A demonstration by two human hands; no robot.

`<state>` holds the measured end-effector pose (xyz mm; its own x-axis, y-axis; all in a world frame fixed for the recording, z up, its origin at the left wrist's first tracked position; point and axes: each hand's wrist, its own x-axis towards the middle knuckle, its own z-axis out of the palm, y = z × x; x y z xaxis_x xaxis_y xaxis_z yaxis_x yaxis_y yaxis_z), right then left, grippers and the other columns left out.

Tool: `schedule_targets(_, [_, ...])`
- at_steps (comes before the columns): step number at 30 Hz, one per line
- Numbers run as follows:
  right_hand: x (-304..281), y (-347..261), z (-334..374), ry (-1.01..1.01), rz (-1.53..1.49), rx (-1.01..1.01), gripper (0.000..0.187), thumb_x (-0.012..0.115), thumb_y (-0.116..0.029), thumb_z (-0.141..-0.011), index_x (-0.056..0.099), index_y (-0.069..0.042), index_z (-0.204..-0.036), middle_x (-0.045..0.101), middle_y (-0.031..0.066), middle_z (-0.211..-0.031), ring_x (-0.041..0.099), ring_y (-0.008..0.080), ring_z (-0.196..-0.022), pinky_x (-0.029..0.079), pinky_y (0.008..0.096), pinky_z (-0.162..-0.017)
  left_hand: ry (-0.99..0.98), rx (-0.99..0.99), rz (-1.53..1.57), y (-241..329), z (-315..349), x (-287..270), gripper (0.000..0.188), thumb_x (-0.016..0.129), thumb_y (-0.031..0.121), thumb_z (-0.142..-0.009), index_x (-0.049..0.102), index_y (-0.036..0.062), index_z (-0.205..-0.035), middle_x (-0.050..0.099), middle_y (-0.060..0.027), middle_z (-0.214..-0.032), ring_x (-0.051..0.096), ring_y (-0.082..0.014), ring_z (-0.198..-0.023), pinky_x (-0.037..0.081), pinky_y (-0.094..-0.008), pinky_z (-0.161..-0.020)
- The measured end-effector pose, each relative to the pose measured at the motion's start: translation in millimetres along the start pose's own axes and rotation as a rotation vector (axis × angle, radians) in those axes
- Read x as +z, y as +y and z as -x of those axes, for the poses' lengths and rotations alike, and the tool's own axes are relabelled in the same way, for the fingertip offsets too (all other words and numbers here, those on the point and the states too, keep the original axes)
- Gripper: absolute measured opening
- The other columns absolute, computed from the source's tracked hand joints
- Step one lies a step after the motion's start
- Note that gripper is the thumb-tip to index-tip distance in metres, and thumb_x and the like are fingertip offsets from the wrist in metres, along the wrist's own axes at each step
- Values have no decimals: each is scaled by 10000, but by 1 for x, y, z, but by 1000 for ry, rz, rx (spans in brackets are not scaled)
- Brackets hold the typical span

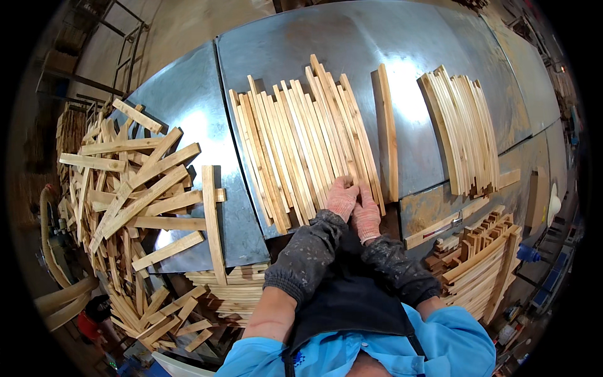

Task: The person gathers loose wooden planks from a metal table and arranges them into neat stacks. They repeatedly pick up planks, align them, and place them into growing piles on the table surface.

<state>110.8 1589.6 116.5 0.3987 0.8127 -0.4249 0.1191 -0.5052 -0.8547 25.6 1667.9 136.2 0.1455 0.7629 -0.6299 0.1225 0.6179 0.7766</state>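
A row of long, pale wooden strips (286, 144) lies side by side on the metal table, with uneven far ends. My left hand (342, 198), in a pinkish work glove, is closed on the near end of a wooden strip toward the row's right side. Close against it, my right hand (365, 217), gloved the same way, has its fingers bent round strip ends there. The fingertips partly hide what each hand grips. Just right of the row, a single wider wooden strip (388, 135) stands apart.
A tangled heap of loose wooden pieces (135, 188) covers the left side. Another neat row of strips (461, 132) lies on the right of the metal table (414, 38). Stacked wood (480, 267) and a long wooden bar with a metal clip (446, 221) are at near right.
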Motion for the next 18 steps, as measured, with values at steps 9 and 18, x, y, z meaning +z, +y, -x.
schedule_targets(9, [-45, -82, -32, -178, 192, -274, 427, 668, -206, -1043, 606, -155, -1463, 719, 266, -1145, 710, 425, -1093, 555, 461, -917, 92, -130, -222, 53, -40, -1, 488, 776, 210, -949, 610, -76, -1308, 738, -264, -1183, 725, -363, -1126, 601, -446, -916])
schedule_targets(18, [-115, -55, -99, 102, 757, -9, 682, 639, -296, -980, 462, -23, -1580, 612, 277, -1386, 576, 467, -1289, 489, 516, -1095, 207, 54, -559, 102, -14, -11, 363, 713, 301, -940, 673, 10, -1152, 758, -272, -1031, 730, -447, -1009, 549, -507, -886])
